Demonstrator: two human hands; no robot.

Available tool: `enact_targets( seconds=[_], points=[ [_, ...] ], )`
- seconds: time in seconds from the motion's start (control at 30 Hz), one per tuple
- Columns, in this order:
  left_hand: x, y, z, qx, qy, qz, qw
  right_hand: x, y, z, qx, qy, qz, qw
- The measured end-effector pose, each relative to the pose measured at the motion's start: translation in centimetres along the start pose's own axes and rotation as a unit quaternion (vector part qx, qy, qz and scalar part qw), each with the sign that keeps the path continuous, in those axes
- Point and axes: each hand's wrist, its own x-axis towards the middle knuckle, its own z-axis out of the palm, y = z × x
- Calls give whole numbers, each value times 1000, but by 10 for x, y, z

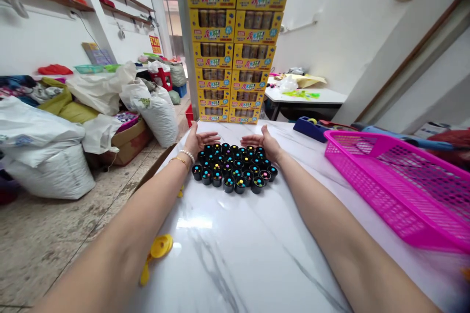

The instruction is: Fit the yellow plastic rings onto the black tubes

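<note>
A cluster of several small black cups with blue, yellow and pink bits inside stands on the white marbled table. My left hand is at the cluster's far left corner, fingers stretched along its back edge. At the far right corner my right hand mirrors it, fingers extended inward. Neither hand holds anything. Whether the fingers touch the cups I cannot tell. Yellow plastic pieces lie by my left forearm.
Stacked yellow boxes rise at the table's far edge. A pink basket sits at the right, beside a dark blue tape dispenser. White sacks stand on the floor at the left. Another table is farther back.
</note>
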Motion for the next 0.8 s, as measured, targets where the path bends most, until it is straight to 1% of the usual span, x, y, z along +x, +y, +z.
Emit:
enact_targets(
  seconds=[0.13,0.23,0.33,0.43,0.57,0.8],
  points=[
    [-1,-1,3,-15,7,-19,1000,-3,-2,4,-19,-2,8,1000],
    [-4,-4,8,24,6,-29,999,-6,-2,7,-42,1,12,999],
    [-8,-5,13,70,-10,-32,997,-10,-2,10,-81,4,5,997],
    [-12,-6,16,91,-27,-37,995,-14,-2,11,-114,4,-4,994],
    [-13,-6,16,117,-42,-38,992,-15,-2,11,-119,4,-5,993],
    [-17,-6,20,149,-26,-29,988,-15,-3,10,-138,14,4,990]
  ],
)
